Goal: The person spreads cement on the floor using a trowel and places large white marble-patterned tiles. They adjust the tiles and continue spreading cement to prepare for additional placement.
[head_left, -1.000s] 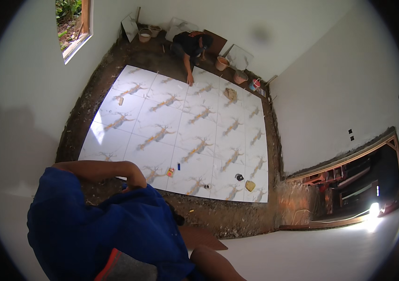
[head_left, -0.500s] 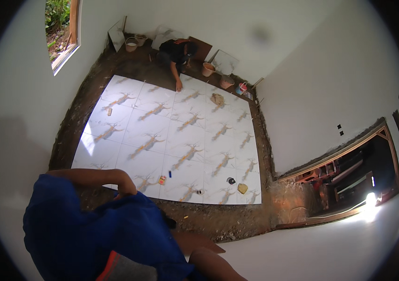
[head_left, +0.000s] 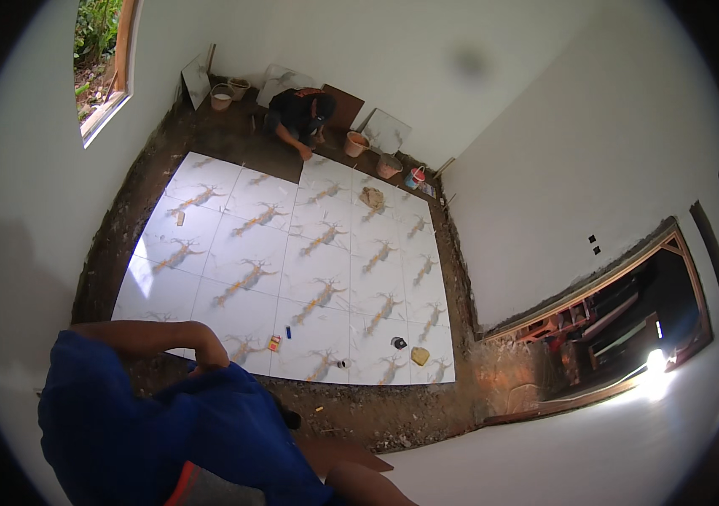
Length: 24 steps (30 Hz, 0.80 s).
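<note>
My left arm, bent at the elbow, comes in at the lower left from a blue sleeve. My left hand (head_left: 210, 356) hangs bent at the wrist against the blue cloth (head_left: 225, 405) over my leg; its fingers are mostly hidden. No right hand shows; bare skin at the lower edge may be a knee or a forearm. Beyond my left hand lie large white floor tiles (head_left: 237, 240) with grey and gold veining. Nearest to it on them are a small red and yellow packet (head_left: 275, 343) and a small blue object (head_left: 289, 332).
At the far edge a co-worker (head_left: 296, 114) in dark clothes crouches, a hand at a tile's corner. Buckets (head_left: 357, 143) and leaning tiles (head_left: 386, 131) line the back wall. A dark cup-like object (head_left: 398, 343) and a yellowish lump (head_left: 419, 356) lie on the tiles. Bare soil (head_left: 359, 417) borders them.
My view has shifted, so the room sits further left and the tiles lower. The co-worker's hand has drawn back to the tile's far corner. My left hand keeps its pose.
</note>
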Each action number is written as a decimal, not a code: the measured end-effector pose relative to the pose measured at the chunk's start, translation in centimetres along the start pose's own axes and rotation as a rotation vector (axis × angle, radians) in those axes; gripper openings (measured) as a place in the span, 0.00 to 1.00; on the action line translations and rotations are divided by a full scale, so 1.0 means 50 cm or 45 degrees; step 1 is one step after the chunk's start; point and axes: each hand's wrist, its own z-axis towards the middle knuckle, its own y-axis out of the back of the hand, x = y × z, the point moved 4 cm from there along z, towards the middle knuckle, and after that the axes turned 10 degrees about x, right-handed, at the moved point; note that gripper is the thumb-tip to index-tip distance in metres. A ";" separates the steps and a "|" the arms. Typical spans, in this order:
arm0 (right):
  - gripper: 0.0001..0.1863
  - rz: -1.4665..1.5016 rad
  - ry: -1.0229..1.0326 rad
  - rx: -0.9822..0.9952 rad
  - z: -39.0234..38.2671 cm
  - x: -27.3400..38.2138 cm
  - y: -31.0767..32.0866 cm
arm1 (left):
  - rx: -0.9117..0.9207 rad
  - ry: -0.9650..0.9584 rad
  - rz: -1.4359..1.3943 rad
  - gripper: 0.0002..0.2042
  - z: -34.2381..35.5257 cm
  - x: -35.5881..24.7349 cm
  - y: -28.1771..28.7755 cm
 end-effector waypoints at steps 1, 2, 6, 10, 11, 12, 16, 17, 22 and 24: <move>0.19 0.004 -0.012 -0.003 0.000 -0.002 0.000 | -0.002 0.008 -0.026 0.17 0.000 0.002 -0.001; 0.19 0.004 -0.020 -0.002 -0.001 -0.005 0.000 | 0.024 0.007 -0.048 0.17 -0.001 0.004 -0.003; 0.19 0.015 -0.058 0.005 -0.004 -0.018 -0.002 | 0.027 0.071 -0.079 0.17 -0.002 0.019 -0.003; 0.19 0.024 -0.110 0.004 -0.012 -0.038 -0.005 | 0.018 0.162 -0.017 0.18 0.003 0.024 -0.012; 0.19 0.029 -0.123 0.004 -0.014 -0.043 -0.006 | 0.001 0.071 0.000 0.18 0.002 0.015 -0.014; 0.19 0.037 -0.137 0.006 -0.016 -0.047 -0.007 | -0.034 -0.024 -0.009 0.18 0.000 0.003 -0.012; 0.19 0.065 -0.189 0.014 -0.026 -0.064 -0.015 | -0.007 -0.097 -0.045 0.20 -0.012 -0.028 -0.006; 0.19 0.070 -0.200 0.018 -0.028 -0.068 -0.017 | -0.026 -0.002 -0.008 0.20 -0.015 -0.026 -0.002; 0.20 0.112 -0.276 0.041 -0.039 -0.089 -0.030 | 0.023 0.272 -0.120 0.21 -0.010 -0.001 -0.018; 0.20 0.121 -0.301 0.052 -0.043 -0.100 -0.036 | 0.020 0.141 -0.226 0.19 -0.002 0.000 -0.027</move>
